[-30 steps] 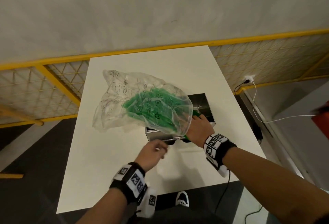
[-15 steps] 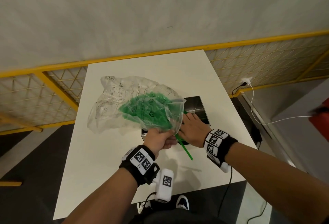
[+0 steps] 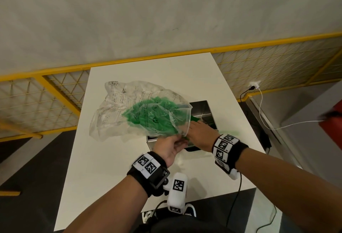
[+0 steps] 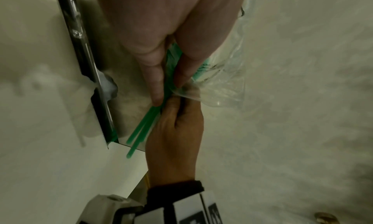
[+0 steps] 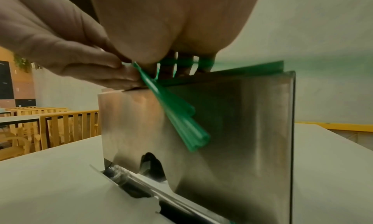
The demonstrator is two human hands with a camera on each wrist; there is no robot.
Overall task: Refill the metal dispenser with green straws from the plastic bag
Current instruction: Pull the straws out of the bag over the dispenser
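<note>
White table (image 3: 114, 168): left hand (image 3: 169, 146) pinches plastic bag (image 3: 129, 110) mouth; right hand (image 3: 200, 136) grips green straws (image 5: 177, 115) over metal dispenser (image 5: 232, 131); straws slant downward.

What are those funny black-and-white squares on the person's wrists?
Both arms are bare, with no sleeves. Each wrist wears a black band carrying white blocks printed with black square code patterns. A white camera pod with its own code square hangs under the left wrist, and a thin black cable trails from the right one.
</note>
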